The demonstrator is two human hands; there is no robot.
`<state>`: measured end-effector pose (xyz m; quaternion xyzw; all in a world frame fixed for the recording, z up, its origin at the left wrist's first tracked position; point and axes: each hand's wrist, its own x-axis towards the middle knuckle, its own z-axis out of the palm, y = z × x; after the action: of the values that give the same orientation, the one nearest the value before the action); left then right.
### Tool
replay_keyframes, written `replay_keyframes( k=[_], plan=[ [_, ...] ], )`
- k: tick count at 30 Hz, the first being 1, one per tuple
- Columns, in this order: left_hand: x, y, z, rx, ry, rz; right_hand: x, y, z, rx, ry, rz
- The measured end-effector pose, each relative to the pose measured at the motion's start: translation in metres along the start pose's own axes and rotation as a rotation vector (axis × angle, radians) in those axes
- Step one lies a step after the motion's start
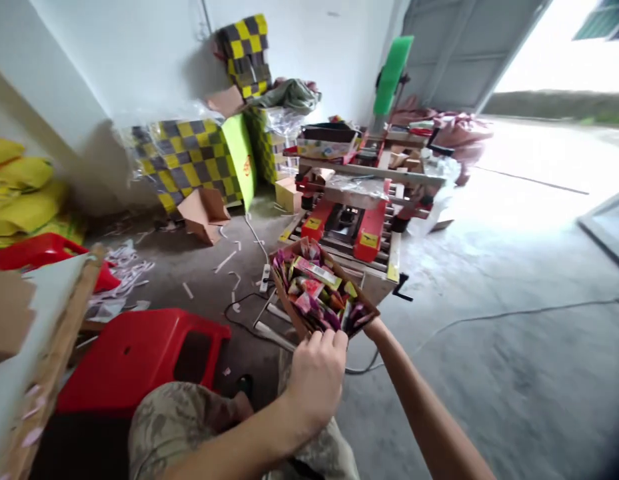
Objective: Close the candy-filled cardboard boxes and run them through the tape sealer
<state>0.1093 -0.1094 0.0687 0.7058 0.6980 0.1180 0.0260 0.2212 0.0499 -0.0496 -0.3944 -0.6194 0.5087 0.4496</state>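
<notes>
An open cardboard box [289,300] is held up in front of me, tilted, with its top facing me. Small colourful packets [316,272], mostly pink, purple and yellow-green, fill it. My left hand [319,367] is closed, its fingers curled at the near edge of the box. At the right corner, my right hand [376,330] reaches under the box and bears it from below; most of its fingers are hidden. Just beyond the box stands a roller-bed carton sealing machine [345,223] with red side belts and a green tape roll [393,75] on top.
A red plastic stool [124,360] stands to my left, near a wood-edged table [64,340]. Paper scraps and an empty carton [204,213] lie on the floor. Checkered yellow-black stacks [184,160] line the wall. A cable [469,320] runs across the floor at right.
</notes>
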Motion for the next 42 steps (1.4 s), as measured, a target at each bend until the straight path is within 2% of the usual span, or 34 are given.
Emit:
replay_keyframes(
  k=[3, 6, 8, 10, 11, 12, 13, 15, 16, 18, 20, 22, 23, 25, 27, 28, 30, 31, 34, 36, 39, 42],
  plan=[
    [-0.008, 0.012, -0.005, -0.108, 0.094, 0.084, -0.013, 0.000, -0.024, 0.018, 0.018, 0.062],
    [-0.017, 0.002, -0.035, -0.217, 0.300, 0.194, -0.052, -0.003, -0.032, 0.036, 0.146, 0.112],
    [-0.003, -0.025, -0.057, -0.251, 0.494, 0.204, -0.085, -0.010, -0.025, 0.029, 0.272, 0.122],
    [0.032, -0.068, -0.067, -0.284, 0.651, 0.137, -0.110, -0.022, -0.011, 0.030, 0.344, 0.072],
    [0.057, -0.092, -0.065, -0.324, 0.671, 0.079, -0.118, -0.030, -0.002, 0.040, 0.342, 0.033],
    [0.083, -0.117, -0.060, -0.401, 0.641, 0.015, -0.122, -0.037, 0.007, 0.056, 0.316, -0.011],
    [0.110, -0.139, -0.051, -0.514, 0.530, -0.046, -0.122, -0.044, 0.015, 0.068, 0.281, -0.052],
    [0.155, -0.170, -0.031, -0.819, 0.195, -0.196, -0.111, -0.056, 0.029, 0.059, 0.235, -0.110],
    [0.169, -0.178, -0.022, -0.964, 0.035, -0.225, -0.103, -0.059, 0.033, 0.037, 0.222, -0.126],
    [0.173, -0.182, -0.007, -1.176, -0.217, -0.192, -0.082, -0.063, 0.032, -0.055, 0.205, -0.125],
    [0.148, -0.173, 0.002, -1.231, -0.346, -0.097, -0.060, -0.063, 0.021, -0.150, 0.177, -0.109],
    [0.104, -0.161, 0.009, -1.149, -0.364, -0.070, -0.039, -0.063, 0.003, -0.184, 0.110, -0.113],
    [0.080, -0.155, 0.012, -1.082, -0.332, -0.076, -0.029, -0.063, -0.007, -0.184, 0.041, -0.116],
    [0.037, -0.146, 0.017, -0.933, -0.213, -0.060, -0.011, -0.066, -0.023, -0.198, -0.185, -0.101],
    [0.013, -0.141, 0.017, -0.796, -0.097, 0.021, 0.006, -0.073, -0.032, -0.272, -0.423, -0.077],
    [0.010, -0.141, 0.014, -0.734, -0.061, 0.082, 0.013, -0.078, -0.033, -0.328, -0.514, -0.073],
    [0.017, -0.141, 0.004, -0.612, -0.077, 0.224, 0.025, -0.087, -0.031, -0.478, -0.629, -0.090],
    [0.026, -0.142, -0.002, -0.551, -0.138, 0.297, 0.029, -0.092, -0.027, -0.568, -0.669, -0.109],
    [0.056, -0.137, -0.021, -0.372, -0.443, 0.468, 0.035, -0.098, -0.012, -0.842, -0.790, -0.182],
    [0.073, -0.128, -0.024, -0.289, -0.631, 0.514, 0.036, -0.096, -0.001, -0.999, -0.872, -0.239],
    [0.087, -0.113, -0.010, -0.215, -0.763, 0.516, 0.039, -0.092, 0.009, -1.168, -0.974, -0.277],
    [0.089, -0.106, 0.014, -0.196, -0.765, 0.496, 0.044, -0.097, 0.001, -1.149, -1.112, -0.157]
  ],
)
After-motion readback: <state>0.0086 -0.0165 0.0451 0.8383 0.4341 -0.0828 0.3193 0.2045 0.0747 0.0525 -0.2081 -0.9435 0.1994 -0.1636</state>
